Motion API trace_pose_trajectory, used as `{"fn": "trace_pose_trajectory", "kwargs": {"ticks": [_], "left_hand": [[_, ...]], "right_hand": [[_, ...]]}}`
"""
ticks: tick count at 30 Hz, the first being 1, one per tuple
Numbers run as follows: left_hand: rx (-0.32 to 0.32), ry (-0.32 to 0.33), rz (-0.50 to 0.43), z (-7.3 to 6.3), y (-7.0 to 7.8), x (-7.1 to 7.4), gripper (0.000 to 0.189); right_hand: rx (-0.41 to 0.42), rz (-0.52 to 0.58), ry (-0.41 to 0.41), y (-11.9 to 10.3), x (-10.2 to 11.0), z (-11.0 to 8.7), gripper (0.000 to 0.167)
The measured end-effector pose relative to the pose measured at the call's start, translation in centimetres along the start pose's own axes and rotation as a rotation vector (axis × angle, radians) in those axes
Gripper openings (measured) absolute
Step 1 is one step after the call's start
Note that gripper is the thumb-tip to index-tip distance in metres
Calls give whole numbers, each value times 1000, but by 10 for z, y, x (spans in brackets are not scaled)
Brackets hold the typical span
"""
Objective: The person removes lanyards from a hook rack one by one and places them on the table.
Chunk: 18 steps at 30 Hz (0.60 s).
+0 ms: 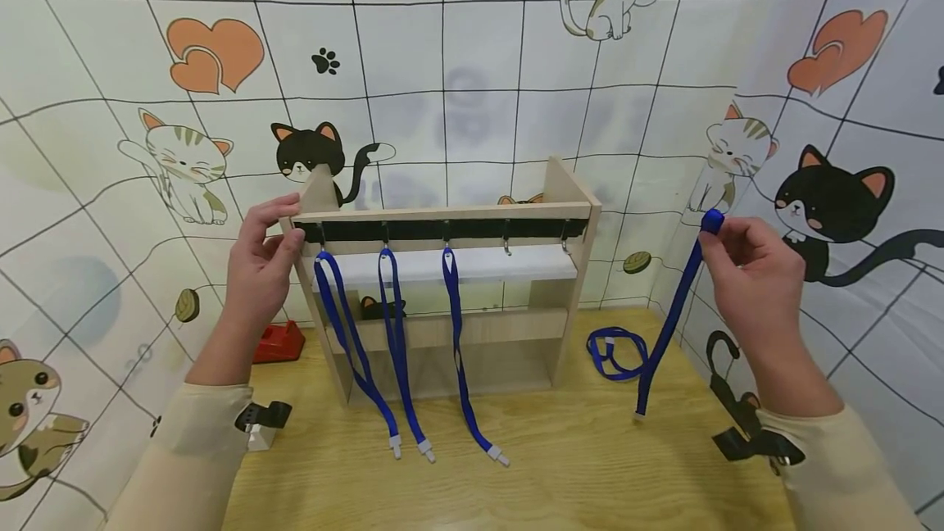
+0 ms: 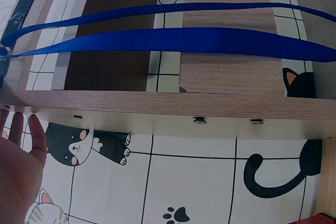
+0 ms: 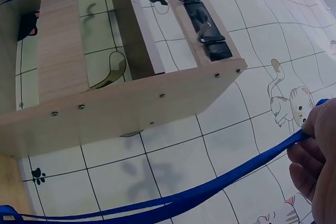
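Observation:
My right hand [image 1: 755, 269] pinches the upper end of a blue lanyard [image 1: 669, 326] to the right of a wooden rack [image 1: 450, 326]; the strap hangs down toward the table. In the right wrist view the lanyard [image 3: 210, 187] stretches away from the fingertips. My left hand [image 1: 260, 256] holds the rack's upper left corner, thumb in front and fingers at the side. Three blue lanyards [image 1: 459, 334] hang from hooks on the rack's black strip [image 1: 472, 230], their pale clips low in front. Two hooks [image 1: 507, 240] at the right end carry nothing.
Another blue lanyard [image 1: 618, 353] lies coiled on the wooden table [image 1: 560, 465], right of the rack. A red object [image 1: 280, 342] sits behind my left forearm. Wall covering [image 1: 472, 129] printed with cats stands close behind and at the sides. Black straps [image 1: 760, 441] circle the sleeves.

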State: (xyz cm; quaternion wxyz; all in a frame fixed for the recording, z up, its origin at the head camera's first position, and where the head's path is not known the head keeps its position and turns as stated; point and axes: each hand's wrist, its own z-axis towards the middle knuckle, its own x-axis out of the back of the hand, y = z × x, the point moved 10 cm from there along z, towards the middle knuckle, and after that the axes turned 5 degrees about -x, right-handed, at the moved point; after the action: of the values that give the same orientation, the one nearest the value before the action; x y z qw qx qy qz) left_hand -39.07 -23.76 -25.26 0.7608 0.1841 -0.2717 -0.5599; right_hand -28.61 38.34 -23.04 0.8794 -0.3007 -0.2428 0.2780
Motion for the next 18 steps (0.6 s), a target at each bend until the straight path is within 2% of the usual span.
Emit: {"fn": "trace_pose_trajectory", "kwargs": {"ticks": [9,14,18], "left_hand": [[-6,3,-5,0,-1,0,36],[-8,4,-12,0,-1,0,36],[-2,5,-3,0,-2,0,36]], "right_hand": [[-25,-80,-59,21,-9,-5,14],[-80,-142,-114,43,-14,-10,15],[-72,-188,-162,56,-17,-15,16]]}}
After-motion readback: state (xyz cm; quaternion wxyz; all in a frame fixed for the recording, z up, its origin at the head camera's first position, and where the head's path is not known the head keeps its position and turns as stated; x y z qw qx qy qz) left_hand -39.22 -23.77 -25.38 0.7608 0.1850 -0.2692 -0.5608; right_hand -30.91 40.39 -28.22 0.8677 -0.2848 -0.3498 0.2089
